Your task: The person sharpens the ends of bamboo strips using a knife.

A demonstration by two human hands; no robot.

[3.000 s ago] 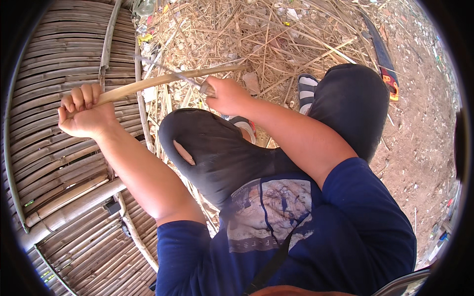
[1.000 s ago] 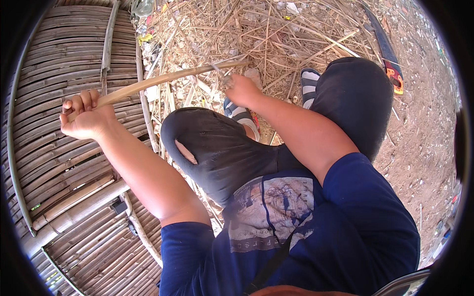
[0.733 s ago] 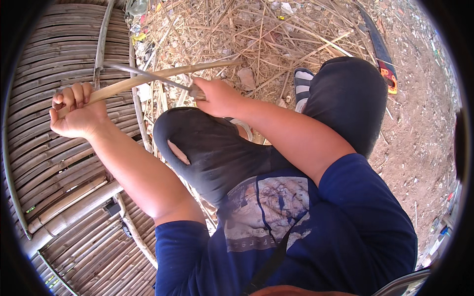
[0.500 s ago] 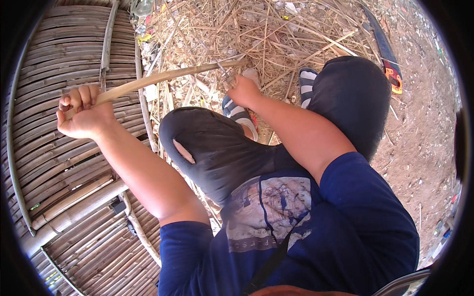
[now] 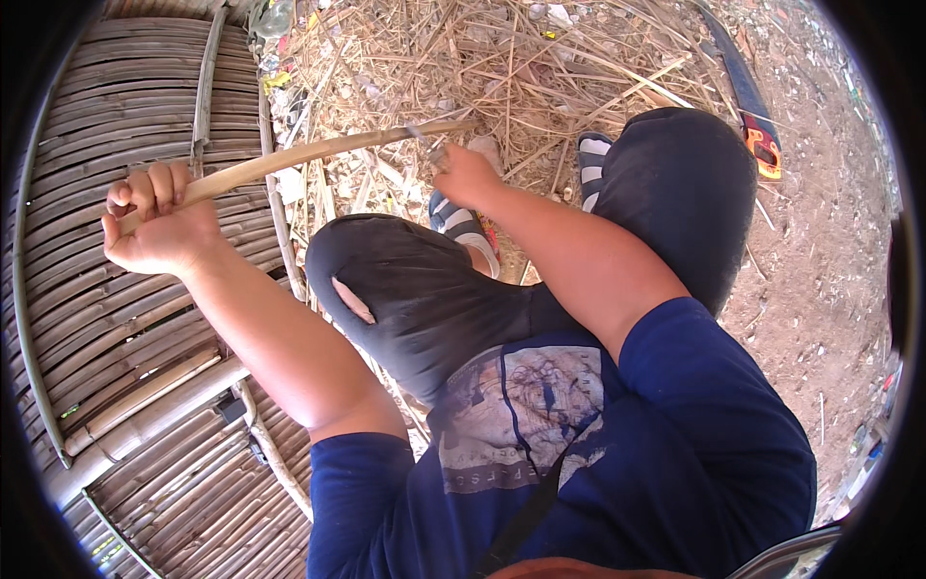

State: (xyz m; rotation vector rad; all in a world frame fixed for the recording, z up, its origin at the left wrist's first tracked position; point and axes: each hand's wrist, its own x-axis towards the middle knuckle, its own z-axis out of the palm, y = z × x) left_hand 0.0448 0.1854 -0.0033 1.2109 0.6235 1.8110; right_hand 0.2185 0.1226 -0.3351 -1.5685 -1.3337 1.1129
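A long, pale bamboo strip (image 5: 289, 159) slants up across the view from left to right. Its near end lies in my left hand (image 5: 159, 217), with the fingers curled around it. Close to the strip's far end, my right hand (image 5: 465, 176) is closed around the short handle of a knife. Only part of the knife's thin blade (image 5: 415, 131) shows, blurred, against the strip. Most of the handle is hidden by my fingers.
A slatted bamboo platform (image 5: 125, 309) fills the left side. Dry straw and shavings (image 5: 521, 68) cover the ground ahead. A handsaw (image 5: 748, 92) with an orange and black handle lies beyond my right knee (image 5: 675, 183). Bare dirt (image 5: 810, 280) stretches to the right.
My right hand and the knife have shifted slightly left along the strip. My left hand has also moved a little left, still holding the bamboo.
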